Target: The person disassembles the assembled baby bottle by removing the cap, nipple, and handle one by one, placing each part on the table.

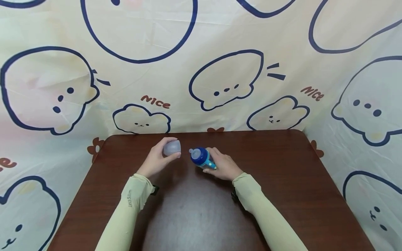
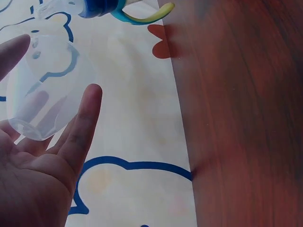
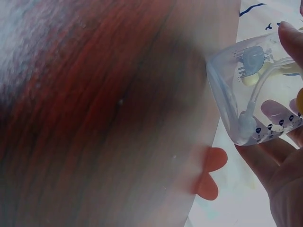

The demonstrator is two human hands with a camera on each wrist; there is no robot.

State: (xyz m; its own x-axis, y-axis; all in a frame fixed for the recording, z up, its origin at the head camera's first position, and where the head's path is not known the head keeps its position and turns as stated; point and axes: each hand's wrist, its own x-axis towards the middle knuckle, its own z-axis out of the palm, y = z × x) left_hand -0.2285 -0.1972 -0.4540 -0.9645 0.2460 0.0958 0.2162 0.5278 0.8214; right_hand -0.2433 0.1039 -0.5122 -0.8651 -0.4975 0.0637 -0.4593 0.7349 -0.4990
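A clear, rounded plastic cap (image 1: 171, 148) is held between the fingers and thumb of my left hand (image 1: 156, 161). In the left wrist view the see-through cap (image 2: 49, 90) shows the fingers behind it. My right hand (image 1: 224, 165) grips a baby bottle (image 1: 200, 157) with a dark blue collar, a pale spout and a light blue handle, tilted toward the left. The right wrist view shows the bottle's clear body (image 3: 255, 90), with printed marks and a straw inside. Cap and bottle are apart, a short gap between them, above the far part of the table.
A dark brown wooden table (image 1: 201, 216) lies under both hands. Behind it and at both sides hangs a pale cloth (image 1: 176, 80) with blue cartoon outlines, meeting the table's far edge.
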